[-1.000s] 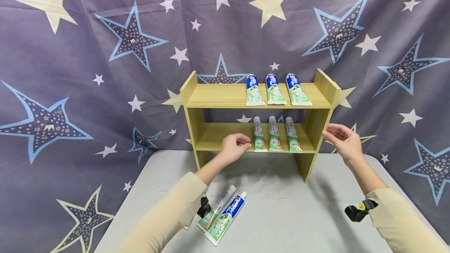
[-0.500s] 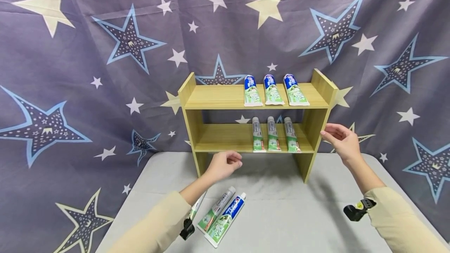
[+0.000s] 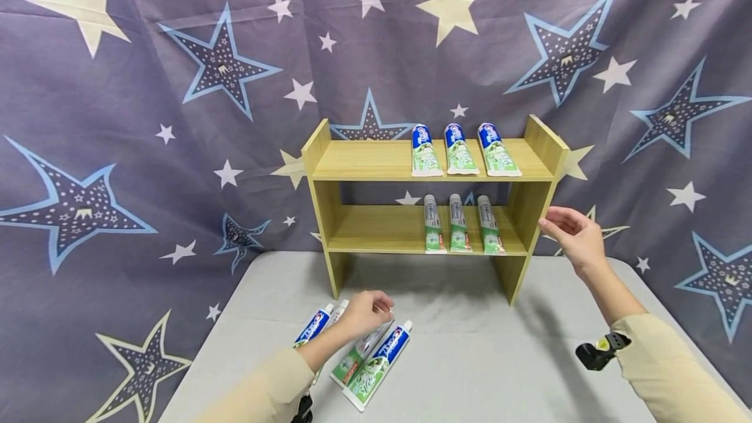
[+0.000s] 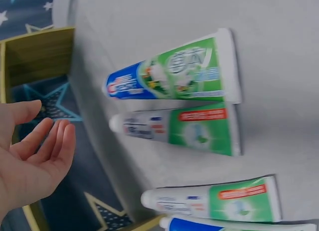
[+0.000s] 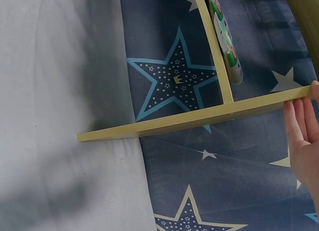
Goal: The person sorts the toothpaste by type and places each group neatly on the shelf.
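Your L hand (image 3: 365,312) hangs by the cap end of the gray tube (image 3: 358,356), thumb + fingers apart w/ nothing in them. That tube lies on the bench (image 3: 458,344), nr side of the hand, long way from nr left to far right, just beside the blue tube (image 3: 378,367). L hand is closer; your R hand (image 3: 576,238) pinches the shelf's (image 3: 370,230) right side.
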Demonstrator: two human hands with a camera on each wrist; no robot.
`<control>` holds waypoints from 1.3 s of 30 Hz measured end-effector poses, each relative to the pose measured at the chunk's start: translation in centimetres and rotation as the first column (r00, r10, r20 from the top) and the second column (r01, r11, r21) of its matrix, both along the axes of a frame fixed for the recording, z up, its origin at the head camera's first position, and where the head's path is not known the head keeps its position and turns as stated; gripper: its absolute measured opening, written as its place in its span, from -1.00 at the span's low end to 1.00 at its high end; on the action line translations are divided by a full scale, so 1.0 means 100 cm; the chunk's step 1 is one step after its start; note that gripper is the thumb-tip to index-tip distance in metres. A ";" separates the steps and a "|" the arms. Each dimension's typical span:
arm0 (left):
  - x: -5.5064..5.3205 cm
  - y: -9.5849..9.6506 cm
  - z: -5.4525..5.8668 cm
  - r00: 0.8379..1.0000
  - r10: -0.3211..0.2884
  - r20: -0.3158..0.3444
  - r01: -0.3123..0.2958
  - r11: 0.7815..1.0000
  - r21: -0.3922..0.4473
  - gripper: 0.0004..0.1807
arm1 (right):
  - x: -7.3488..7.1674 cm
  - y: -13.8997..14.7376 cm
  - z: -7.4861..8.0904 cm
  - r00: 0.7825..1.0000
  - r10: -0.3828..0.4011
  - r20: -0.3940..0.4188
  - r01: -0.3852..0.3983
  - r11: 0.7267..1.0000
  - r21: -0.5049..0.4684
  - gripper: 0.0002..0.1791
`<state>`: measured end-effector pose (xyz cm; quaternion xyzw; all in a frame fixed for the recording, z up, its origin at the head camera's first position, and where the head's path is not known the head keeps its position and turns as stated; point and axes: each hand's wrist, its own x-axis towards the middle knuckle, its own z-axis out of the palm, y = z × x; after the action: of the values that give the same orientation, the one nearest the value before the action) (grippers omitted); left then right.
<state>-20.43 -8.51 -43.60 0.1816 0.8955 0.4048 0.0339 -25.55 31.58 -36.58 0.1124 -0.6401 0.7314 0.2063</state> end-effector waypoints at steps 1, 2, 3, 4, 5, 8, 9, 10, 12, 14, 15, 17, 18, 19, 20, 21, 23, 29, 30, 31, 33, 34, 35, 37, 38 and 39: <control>0.000 -0.001 -0.004 1.000 -0.005 0.007 0.005 1.000 -0.005 -0.83 | 0.000 0.000 0.000 1.000 0.001 0.000 -0.001 1.000 -0.002 -0.64; 0.001 -0.001 -0.007 1.000 -0.013 0.002 0.013 1.000 -0.015 -0.83 | 0.000 0.000 0.000 1.000 0.002 -0.001 -0.002 1.000 -0.004 -0.64; 0.001 -0.001 -0.011 1.000 -0.015 0.003 0.015 1.000 -0.026 -0.82 | 0.000 0.000 0.000 1.000 0.006 -0.001 -0.006 1.000 -0.009 -0.64; 0.001 -0.002 -0.015 1.000 -0.021 -0.006 0.021 0.999 -0.041 -0.82 | 0.000 0.000 0.000 1.000 0.009 0.000 -0.009 1.000 -0.013 -0.64; 0.002 -0.002 -0.019 1.000 -0.023 -0.009 0.022 0.998 -0.056 -0.81 | 0.000 0.000 0.001 1.000 0.013 0.001 -0.013 1.000 -0.017 -0.64; 0.003 -0.004 -0.031 0.999 -0.037 -0.016 0.035 0.994 -0.103 -0.79 | 0.001 0.000 0.001 1.000 0.018 0.009 -0.017 1.000 -0.021 -0.64; 0.004 -0.004 -0.036 0.999 -0.041 -0.007 0.040 0.993 -0.115 -0.78 | 0.001 0.000 0.001 1.000 0.019 0.012 -0.019 1.000 -0.021 -0.64; 0.006 -0.005 -0.040 0.999 -0.052 -0.003 0.051 0.991 -0.123 -0.76 | 0.001 0.000 0.001 1.000 0.016 0.016 -0.016 1.000 -0.016 -0.64; 0.009 -0.006 -0.047 0.998 -0.067 0.010 0.068 0.988 -0.140 -0.71 | 0.002 0.000 0.000 1.000 0.014 0.020 -0.014 1.000 -0.007 -0.65; 0.012 -0.006 -0.051 0.997 -0.070 0.009 0.071 0.984 -0.165 -0.69 | 0.002 0.000 0.000 1.000 0.010 0.022 -0.010 1.000 0.002 -0.65; 0.013 -0.005 -0.052 0.997 -0.071 0.007 0.071 0.982 -0.177 -0.68 | 0.002 0.000 0.000 1.000 0.008 0.023 -0.008 1.000 0.009 -0.65; 0.015 -0.003 -0.052 0.998 -0.063 0.003 0.062 0.975 -0.213 -0.67 | 0.002 0.000 0.000 1.000 0.004 0.021 -0.004 1.000 0.017 -0.65; 0.016 -0.002 -0.051 0.998 -0.058 -0.003 0.056 0.972 -0.230 -0.66 | 0.002 0.000 0.000 1.000 0.002 0.019 -0.003 1.000 0.018 -0.65; 0.016 -0.001 -0.051 0.999 -0.052 -0.005 0.049 0.968 -0.245 -0.66 | 0.002 0.000 0.001 1.000 -0.001 0.018 0.000 1.000 0.022 -0.65; 0.016 0.000 -0.051 0.999 -0.046 -0.007 0.043 0.964 -0.261 -0.66 | 0.002 0.000 0.001 1.000 -0.003 0.017 0.002 1.000 0.026 -0.65; 0.016 0.001 -0.051 0.999 -0.035 -0.005 0.032 0.960 -0.278 -0.67 | 0.002 0.000 0.001 1.000 -0.002 0.016 0.002 1.000 0.027 -0.65; 0.017 0.004 -0.050 1.000 -0.002 0.006 0.004 0.952 -0.307 -0.68 | 0.001 0.001 0.002 1.000 -0.002 0.014 0.002 0.999 0.033 -0.65; 0.023 0.015 -0.047 0.991 0.126 0.050 -0.099 0.927 -0.361 -0.73 | 0.001 0.001 0.002 1.000 -0.003 0.014 0.002 0.999 0.035 -0.66; 0.024 0.017 -0.046 0.989 0.137 0.049 -0.111 0.927 -0.357 -0.72 | 0.001 0.001 0.002 1.000 0.000 0.011 0.000 1.000 0.030 -0.66; 0.025 0.019 -0.045 0.988 0.145 0.050 -0.118 0.927 -0.356 -0.70 | 0.000 0.001 0.003 1.000 0.002 0.007 -0.002 1.000 0.027 -0.66; 0.027 0.022 -0.044 0.988 0.146 0.053 -0.118 0.929 -0.352 -0.68 | 0.000 0.001 0.003 1.000 0.007 0.002 -0.007 1.000 0.019 -0.66; 0.027 0.023 -0.044 0.988 0.143 0.057 -0.115 0.932 -0.345 -0.67 | 0.000 0.001 0.003 1.000 0.009 0.000 -0.009 1.000 0.016 -0.66; 0.028 0.024 -0.044 0.988 0.138 0.062 -0.109 0.934 -0.340 -0.67 | 0.000 0.001 0.003 1.000 0.009 0.001 -0.009 1.000 0.016 -0.66; 0.029 0.026 -0.044 0.989 0.133 0.070 -0.102 0.937 -0.335 -0.66 | 0.001 0.000 0.003 1.000 0.004 0.004 -0.005 1.000 0.021 -0.66; 0.029 0.026 -0.044 0.988 0.132 0.074 -0.100 0.938 -0.332 -0.65 | 0.001 0.000 0.003 1.000 0.001 0.006 -0.002 1.000 0.024 -0.66; 0.030 0.027 -0.044 0.989 0.131 0.076 -0.098 0.937 -0.334 -0.65 | 0.001 0.000 0.003 1.000 -0.001 0.008 0.001 1.000 0.026 -0.67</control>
<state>-17.47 -5.85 -48.01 0.1010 0.9569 0.2592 0.0834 -25.43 31.59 -36.33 0.1117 -0.6505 0.7235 0.2026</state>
